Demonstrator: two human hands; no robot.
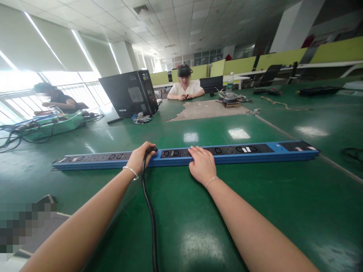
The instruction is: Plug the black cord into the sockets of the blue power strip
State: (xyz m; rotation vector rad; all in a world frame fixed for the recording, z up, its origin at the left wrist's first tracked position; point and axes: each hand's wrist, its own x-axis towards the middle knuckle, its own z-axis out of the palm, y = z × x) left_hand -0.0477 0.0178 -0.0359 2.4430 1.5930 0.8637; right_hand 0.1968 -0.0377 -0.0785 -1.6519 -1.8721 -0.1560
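A long blue power strip with black socket panels lies crosswise on the green table. My left hand is closed around a black plug at the strip, left of its middle. From that plug a thick black cable runs down toward me over the table's near part. The plug's front end is too small to tell whether it sits in a socket. My right hand rests on the strip right of the middle, palm down, fingers stretched over the sockets, holding nothing.
Behind the strip at the left stand a black computer case and a pair of gloves. A green basket with cables is at the far left. A bottle stands at the back. Two people sit across and at the left.
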